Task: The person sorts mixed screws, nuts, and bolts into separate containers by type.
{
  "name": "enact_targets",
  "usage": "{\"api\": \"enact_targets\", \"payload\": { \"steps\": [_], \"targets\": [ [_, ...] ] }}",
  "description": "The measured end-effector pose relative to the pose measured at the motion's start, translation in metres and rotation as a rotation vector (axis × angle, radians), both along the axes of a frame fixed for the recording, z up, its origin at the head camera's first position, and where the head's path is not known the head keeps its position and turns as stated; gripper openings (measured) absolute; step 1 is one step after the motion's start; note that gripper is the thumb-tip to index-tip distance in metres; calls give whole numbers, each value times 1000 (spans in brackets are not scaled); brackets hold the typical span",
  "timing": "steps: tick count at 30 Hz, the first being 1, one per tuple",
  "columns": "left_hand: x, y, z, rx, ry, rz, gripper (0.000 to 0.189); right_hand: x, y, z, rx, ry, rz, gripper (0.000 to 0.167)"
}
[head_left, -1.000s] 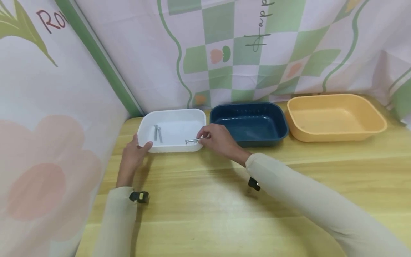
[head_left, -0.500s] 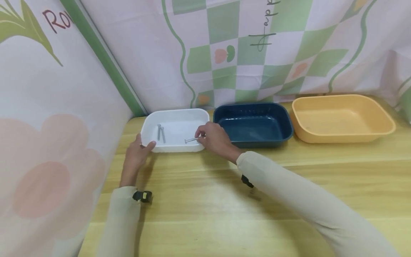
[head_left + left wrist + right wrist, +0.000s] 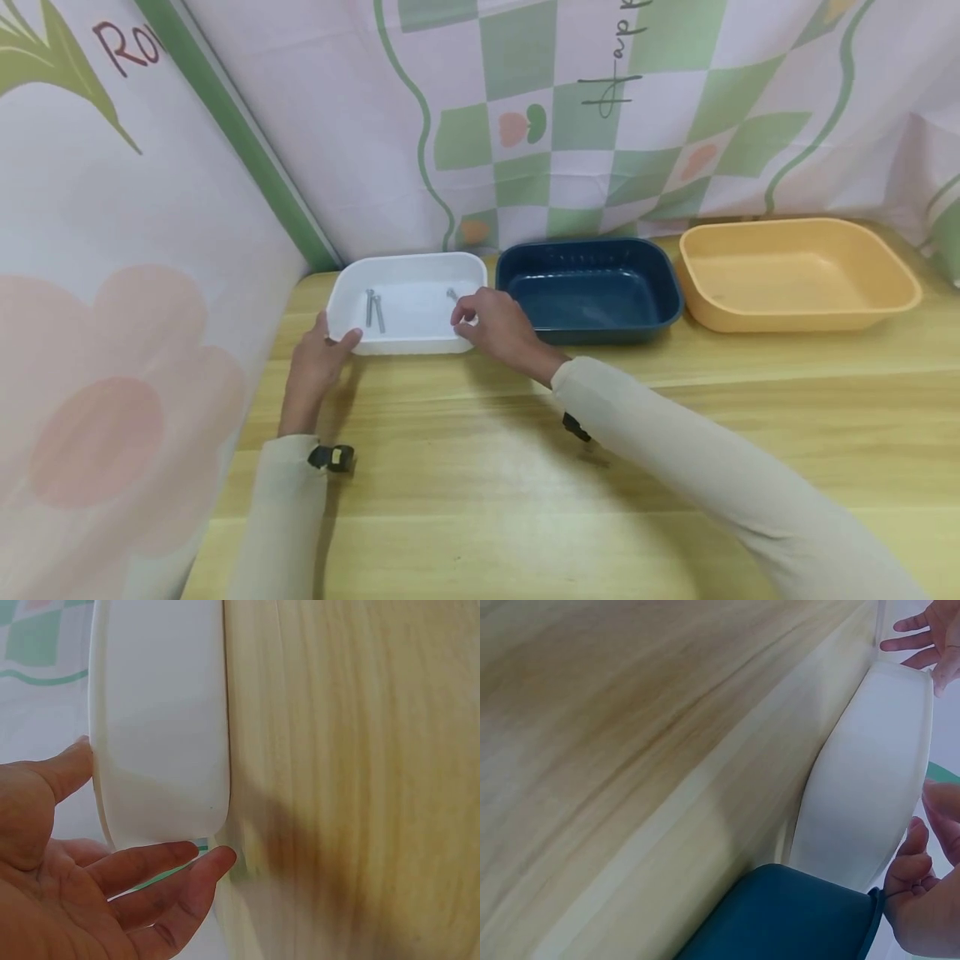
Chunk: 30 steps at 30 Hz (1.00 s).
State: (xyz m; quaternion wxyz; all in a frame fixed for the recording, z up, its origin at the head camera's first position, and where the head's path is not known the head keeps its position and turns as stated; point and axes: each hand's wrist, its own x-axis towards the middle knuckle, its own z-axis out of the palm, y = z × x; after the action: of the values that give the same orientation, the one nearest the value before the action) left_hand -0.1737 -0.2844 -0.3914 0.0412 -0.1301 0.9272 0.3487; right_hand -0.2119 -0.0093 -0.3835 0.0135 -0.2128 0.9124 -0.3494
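Note:
My left hand (image 3: 318,362) holds the near left corner of a white tray (image 3: 408,345), thumb on the front rim and the other fingers at its end wall. Two silvery bolts (image 3: 378,315) lie side by side in the left part of the tray. Over the tray's right end, my right hand (image 3: 501,329) has its fingers bent, with index finger and thumb close together. Just past those fingers shows the head of another bolt (image 3: 452,293); its shank is hidden behind the hand, and I cannot tell whether it is held.
A dark blue tray (image 3: 592,335) stands right of the white one, with a yellow tray (image 3: 795,322) beyond it. All three line the back of the wooden table (image 3: 465,467). Behind them hangs a patterned cloth (image 3: 517,75), and another printed sheet (image 3: 150,233) borders the left.
A bolt was pinched in my right hand with its head pointing left; now no bolt shows there, and a bolt head appears farther back, past the fingers. My left hand stays on the white tray.

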Motion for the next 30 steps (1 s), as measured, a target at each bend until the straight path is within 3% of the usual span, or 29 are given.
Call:
{"api": "enact_targets", "payload": {
  "steps": [6,16,22,25,30],
  "targets": [
    [1,1,0,-45,-6,-23,84,7,12,1,-77,-28,-10,11],
    [4,-6,-8,-33,46,-18,79,25,41,0,-124,55,30,12],
    [9,-9,-9,-42,95,92,79,35,56,-1,-140,77,25,14],
    [10,-7,-6,-53,162,150,73,39,64,-2,-132,60,13,17],
    [13,2,-1,-99,270,197,56,43,75,-5,-129,61,7,18]
  ]
}}
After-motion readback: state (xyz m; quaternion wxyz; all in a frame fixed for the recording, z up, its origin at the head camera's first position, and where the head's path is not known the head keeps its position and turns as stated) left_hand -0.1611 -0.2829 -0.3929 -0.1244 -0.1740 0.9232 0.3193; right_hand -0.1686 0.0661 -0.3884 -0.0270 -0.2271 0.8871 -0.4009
